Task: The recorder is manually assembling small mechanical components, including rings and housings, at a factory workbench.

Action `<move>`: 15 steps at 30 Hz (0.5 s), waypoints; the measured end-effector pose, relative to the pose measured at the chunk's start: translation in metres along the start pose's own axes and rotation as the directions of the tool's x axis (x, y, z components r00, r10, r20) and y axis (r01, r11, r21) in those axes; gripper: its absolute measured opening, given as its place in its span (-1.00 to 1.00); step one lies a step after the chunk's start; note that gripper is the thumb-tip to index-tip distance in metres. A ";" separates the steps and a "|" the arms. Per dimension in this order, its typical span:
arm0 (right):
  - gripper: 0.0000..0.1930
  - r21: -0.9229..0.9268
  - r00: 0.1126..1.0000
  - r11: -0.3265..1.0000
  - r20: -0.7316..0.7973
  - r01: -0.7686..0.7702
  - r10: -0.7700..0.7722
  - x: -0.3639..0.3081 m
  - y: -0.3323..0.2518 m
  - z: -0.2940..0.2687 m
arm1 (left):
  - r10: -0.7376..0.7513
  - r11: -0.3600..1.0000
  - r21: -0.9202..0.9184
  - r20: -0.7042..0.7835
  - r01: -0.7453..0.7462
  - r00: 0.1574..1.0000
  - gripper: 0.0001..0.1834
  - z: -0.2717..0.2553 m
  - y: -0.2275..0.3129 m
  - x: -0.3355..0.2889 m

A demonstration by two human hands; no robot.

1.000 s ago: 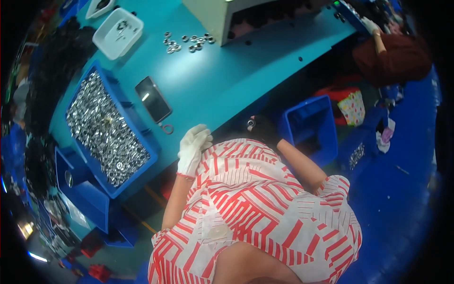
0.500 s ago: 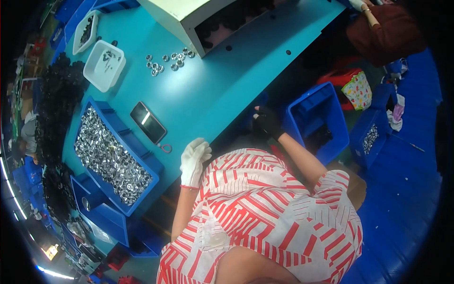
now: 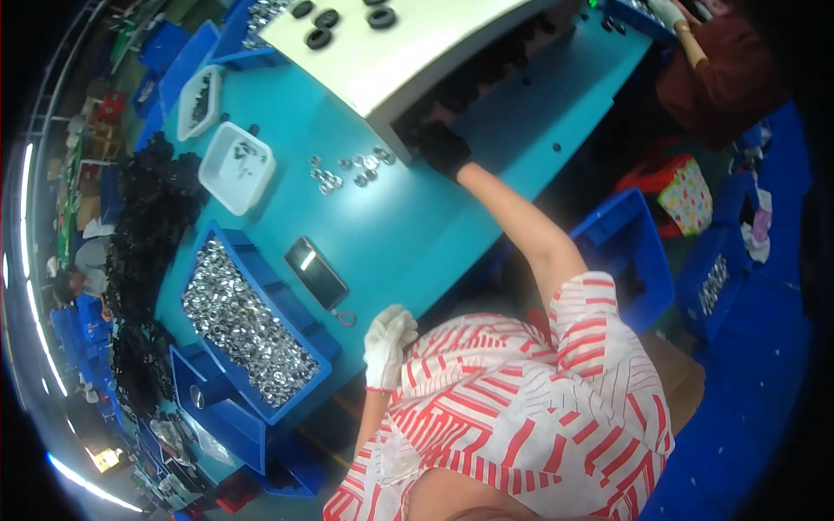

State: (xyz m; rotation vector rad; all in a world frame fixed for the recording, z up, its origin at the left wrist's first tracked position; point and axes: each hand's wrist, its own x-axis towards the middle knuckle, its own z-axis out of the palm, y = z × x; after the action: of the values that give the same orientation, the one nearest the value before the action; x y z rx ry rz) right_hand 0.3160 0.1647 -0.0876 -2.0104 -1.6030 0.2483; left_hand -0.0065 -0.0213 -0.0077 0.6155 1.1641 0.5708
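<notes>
My left hand (image 3: 388,343), in a white glove, rests at the table's near edge with its fingers curled in; whatever they may hold is hidden. A dark phone (image 3: 316,273) with a red ring strap lies just left of it. My right hand (image 3: 445,152), in a black glove, reaches into the open front of a cream box (image 3: 347,65). Its fingers merge with the dark inside, so their grip cannot be read. Dark round parts (image 3: 486,76) fill that opening. Several shiny metal rings (image 3: 369,163) lie on the teal table beside the box's corner.
A blue bin (image 3: 323,375) heaped with shiny metal rings stands on the left. White trays (image 3: 234,201) with small dark pieces sit beyond it. Several black rings (image 3: 319,38) lie on the box top. A blue tub (image 3: 665,276) stands right, below a co-worker's arm (image 3: 691,43).
My right hand has gone from beside the blue tub, up and across the table, into the box opening. My left hand stays by the table edge. The whole view has shifted.
</notes>
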 end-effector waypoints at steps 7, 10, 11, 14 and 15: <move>-0.76 0.028 0.998 1.000 0.054 -0.008 0.007 -0.057 0.017 0.019 | -0.037 0.999 -0.033 -0.032 0.036 0.999 -0.53 -0.014 -0.005 -0.007; -0.72 0.456 0.978 0.872 0.180 -0.177 0.104 -0.122 -0.039 -0.022 | 0.012 0.994 -0.109 0.018 -0.010 1.000 -0.59 -0.016 -0.011 -0.001; -0.70 0.472 0.974 0.865 0.214 -0.172 0.076 -0.138 -0.050 -0.023 | 0.037 0.994 -0.100 0.029 -0.034 0.999 -0.59 -0.014 -0.009 0.002; -0.49 0.545 0.970 0.837 0.225 -0.051 -0.088 -0.164 -0.088 -0.038 | 0.108 0.967 -0.241 0.107 -0.080 0.988 -0.45 -0.007 0.004 0.018; -0.43 0.541 0.972 0.840 0.176 0.035 -0.154 -0.174 -0.098 -0.037 | 0.114 0.958 -0.277 0.138 -0.072 0.984 -0.48 -0.005 0.007 0.026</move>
State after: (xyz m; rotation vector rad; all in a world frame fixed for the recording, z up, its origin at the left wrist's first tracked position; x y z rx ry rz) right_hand 0.2033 0.0025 -0.0388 -1.5025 -1.5329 0.8054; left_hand -0.0045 0.0025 -0.0206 0.4713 0.8963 0.7369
